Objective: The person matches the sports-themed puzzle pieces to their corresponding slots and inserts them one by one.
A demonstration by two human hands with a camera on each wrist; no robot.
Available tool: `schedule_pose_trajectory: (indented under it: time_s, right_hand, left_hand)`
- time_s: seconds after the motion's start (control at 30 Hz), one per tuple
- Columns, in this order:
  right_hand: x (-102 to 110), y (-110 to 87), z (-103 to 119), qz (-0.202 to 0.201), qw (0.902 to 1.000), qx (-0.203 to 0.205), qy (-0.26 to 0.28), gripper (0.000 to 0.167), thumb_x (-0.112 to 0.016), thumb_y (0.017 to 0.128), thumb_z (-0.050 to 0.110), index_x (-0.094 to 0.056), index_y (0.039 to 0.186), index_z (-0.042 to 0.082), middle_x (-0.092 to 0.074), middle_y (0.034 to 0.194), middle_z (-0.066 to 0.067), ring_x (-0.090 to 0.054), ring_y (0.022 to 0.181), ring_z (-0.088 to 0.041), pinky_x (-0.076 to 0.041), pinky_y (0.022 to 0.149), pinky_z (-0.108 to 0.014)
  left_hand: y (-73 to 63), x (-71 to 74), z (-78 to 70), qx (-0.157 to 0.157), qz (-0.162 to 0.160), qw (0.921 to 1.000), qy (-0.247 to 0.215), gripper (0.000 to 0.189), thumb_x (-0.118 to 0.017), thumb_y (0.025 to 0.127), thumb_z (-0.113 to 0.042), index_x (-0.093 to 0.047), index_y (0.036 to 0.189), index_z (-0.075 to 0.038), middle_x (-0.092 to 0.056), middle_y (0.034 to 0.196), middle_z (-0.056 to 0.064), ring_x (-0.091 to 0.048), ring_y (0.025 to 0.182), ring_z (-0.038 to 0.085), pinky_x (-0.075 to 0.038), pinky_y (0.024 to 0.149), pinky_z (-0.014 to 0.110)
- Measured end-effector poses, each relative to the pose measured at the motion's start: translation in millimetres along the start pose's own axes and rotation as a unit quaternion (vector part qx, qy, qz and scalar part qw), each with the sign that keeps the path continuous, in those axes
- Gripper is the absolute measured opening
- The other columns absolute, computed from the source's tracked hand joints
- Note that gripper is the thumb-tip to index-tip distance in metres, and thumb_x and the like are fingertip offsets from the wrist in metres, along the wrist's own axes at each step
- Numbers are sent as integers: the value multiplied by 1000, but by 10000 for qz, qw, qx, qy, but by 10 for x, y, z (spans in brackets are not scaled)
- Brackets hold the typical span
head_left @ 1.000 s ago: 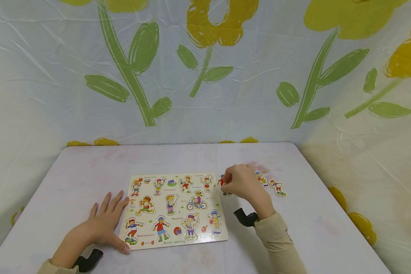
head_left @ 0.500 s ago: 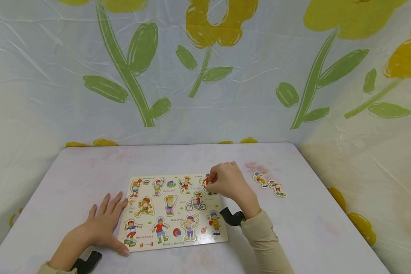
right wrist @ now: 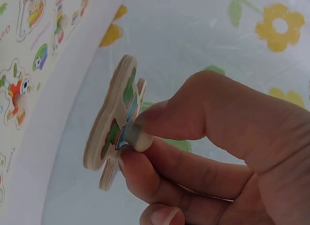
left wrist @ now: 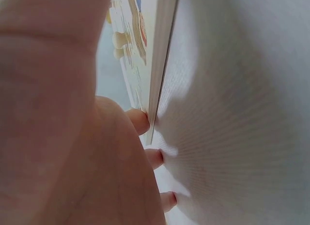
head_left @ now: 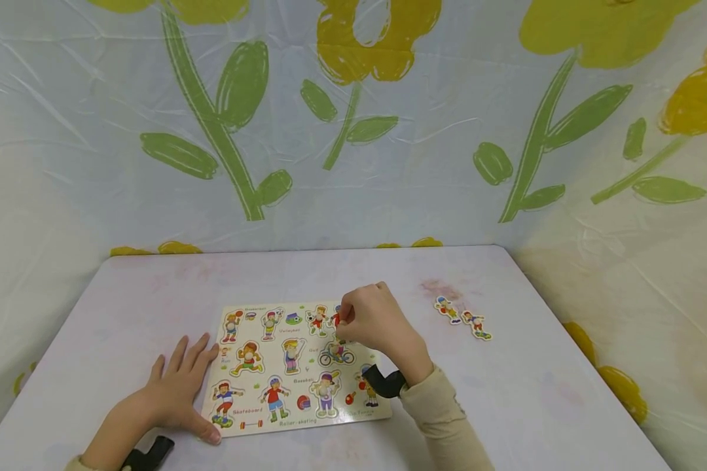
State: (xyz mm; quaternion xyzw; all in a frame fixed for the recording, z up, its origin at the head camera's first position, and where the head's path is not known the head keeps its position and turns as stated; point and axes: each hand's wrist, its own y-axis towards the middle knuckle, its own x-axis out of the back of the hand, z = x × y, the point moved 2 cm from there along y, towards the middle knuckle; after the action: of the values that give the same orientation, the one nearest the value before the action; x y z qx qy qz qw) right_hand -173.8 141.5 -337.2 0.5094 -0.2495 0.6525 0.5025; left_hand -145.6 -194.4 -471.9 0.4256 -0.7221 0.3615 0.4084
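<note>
My right hand [head_left: 383, 320] pinches the round knob [right wrist: 143, 142] of a wooden puzzle piece [right wrist: 107, 116] between thumb and finger. In the head view the piece is over the upper right of the puzzle board [head_left: 249, 396], mostly behind the fingers; I cannot tell whether it touches. The right wrist view shows it edge-on, tilted. My left hand [head_left: 177, 392] lies with spread fingers along the board's left edge, a fingertip and thumb against it. The cream board bears several sports figures with knobs, such as a baseball player [head_left: 326, 399] and a runner [head_left: 249, 358].
Two loose puzzle pieces, one with a blue cap [head_left: 446, 309] and one on a skateboard [head_left: 476, 325], lie right of the board on the white tabletop [head_left: 507, 405]. A flower-printed cloth [head_left: 424, 163] rises behind the table and at its sides.
My right hand has picked up the puzzle piece from beside the board and carried it left over the board's upper right. My left hand has stayed at the left edge.
</note>
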Motion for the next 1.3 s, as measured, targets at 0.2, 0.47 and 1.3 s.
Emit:
schedule_pose_trajectory:
  time_s: [0.2, 0.47, 1.3]
  right_hand:
    - [-54, 7, 126, -27, 9994, 339, 49, 19, -74, 69, 9, -60, 61, 20, -50, 53, 15, -46, 53, -8, -42, 85, -39]
    - [-130, 54, 354, 149, 9981, 595, -25, 21, -75, 68, 11, -59, 61, 21, -48, 53, 16, -45, 54, -6, -43, 86, -39]
    - [-724, 57, 782, 1063, 9883, 987, -462, 33, -82, 69, 18, -51, 57, 21, -45, 50, 15, -43, 54, -4, -34, 73, -26]
  left_hand:
    - [-8, 14, -9, 31, 106, 9999, 55, 154, -79, 31, -84, -27, 150, -1, -9, 160, 29, 7, 143, 56, 7, 100, 81]
    - [2, 8, -11, 29, 46, 10000, 68, 155, -76, 30, -86, -28, 150, -1, -10, 160, 28, 5, 143, 55, 7, 101, 81]
    - [-4, 18, 5, 8, 81, 9999, 70, 155, -77, 31, -86, -27, 150, -1, -9, 160, 28, 6, 143, 55, 6, 101, 81]
